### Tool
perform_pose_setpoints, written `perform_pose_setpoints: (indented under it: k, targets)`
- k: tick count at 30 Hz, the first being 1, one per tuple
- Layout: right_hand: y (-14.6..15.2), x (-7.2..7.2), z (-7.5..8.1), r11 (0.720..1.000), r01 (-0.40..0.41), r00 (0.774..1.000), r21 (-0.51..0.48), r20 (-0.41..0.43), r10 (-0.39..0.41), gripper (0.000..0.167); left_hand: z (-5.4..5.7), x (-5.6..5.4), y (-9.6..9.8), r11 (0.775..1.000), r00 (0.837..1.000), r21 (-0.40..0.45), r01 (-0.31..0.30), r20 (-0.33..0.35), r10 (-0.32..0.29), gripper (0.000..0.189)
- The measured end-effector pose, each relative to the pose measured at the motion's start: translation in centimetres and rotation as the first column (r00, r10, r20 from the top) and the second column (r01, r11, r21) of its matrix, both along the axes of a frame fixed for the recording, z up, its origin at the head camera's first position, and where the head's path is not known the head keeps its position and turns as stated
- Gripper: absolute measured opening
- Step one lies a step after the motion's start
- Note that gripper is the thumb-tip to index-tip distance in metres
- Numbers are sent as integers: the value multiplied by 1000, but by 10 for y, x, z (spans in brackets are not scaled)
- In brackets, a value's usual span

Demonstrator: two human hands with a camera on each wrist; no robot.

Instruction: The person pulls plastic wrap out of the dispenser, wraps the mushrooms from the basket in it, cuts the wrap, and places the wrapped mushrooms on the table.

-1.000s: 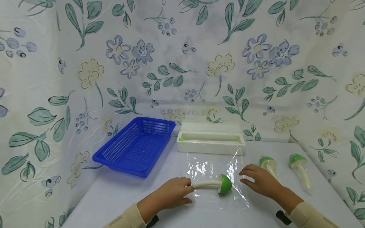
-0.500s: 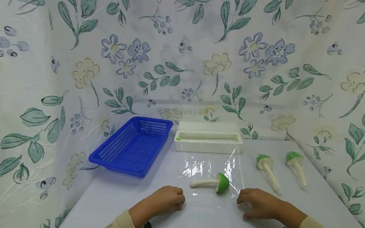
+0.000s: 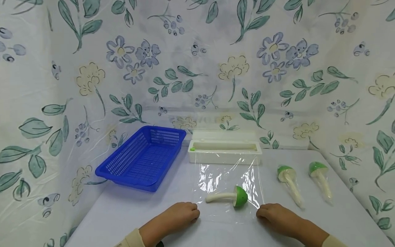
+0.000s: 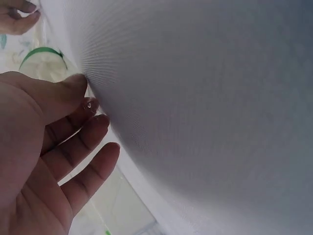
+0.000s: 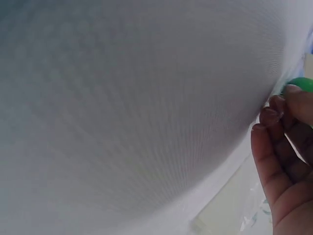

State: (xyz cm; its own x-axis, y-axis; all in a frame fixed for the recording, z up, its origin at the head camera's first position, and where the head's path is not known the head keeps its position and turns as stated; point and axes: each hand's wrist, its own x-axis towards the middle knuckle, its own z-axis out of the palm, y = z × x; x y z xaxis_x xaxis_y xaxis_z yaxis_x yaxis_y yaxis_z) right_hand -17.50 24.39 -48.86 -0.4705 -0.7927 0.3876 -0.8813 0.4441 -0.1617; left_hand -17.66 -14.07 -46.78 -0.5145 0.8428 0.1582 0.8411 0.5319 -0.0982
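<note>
A toy mushroom [image 3: 241, 197] with a green cap and white stem lies on its side on a sheet of clear cling film [image 3: 213, 178], cap to the right. The film stretches toward me from a white dispenser box [image 3: 225, 158]. At the film's near left corner, my left hand [image 3: 180, 216] pinches the edge between thumb and forefinger; a glint of film shows at its fingertips in the left wrist view. My right hand [image 3: 280, 218] pinches the near right corner. Beyond its thumb, the green cap [image 5: 302, 83] peeks out in the right wrist view.
A blue plastic basket [image 3: 145, 161] stands at the back left. Two film-wrapped mushrooms, one nearer [image 3: 290, 185] and one farther right [image 3: 321, 180], lie on the white table [image 3: 129, 212]. A floral curtain [image 3: 197, 68] rises behind. A green piece [image 3: 192, 149] sits at the box's left end.
My left hand has let go of the mushroom's stem and drawn back to the film's near left corner. My right hand has come down toward me to the near right corner.
</note>
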Motion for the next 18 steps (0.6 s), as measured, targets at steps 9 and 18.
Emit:
perform_pose_setpoints:
  k: [9,18]
  targets:
    - [-1,-1,-4,1000,6,999,-1,-31,-6,24,-2,0,-4,999,999,-10,-50,4,50,17]
    - [1,4,1,991,113,989,77,89,-119,18,3,-1,-6,999,999,-10,-40,5,40,14]
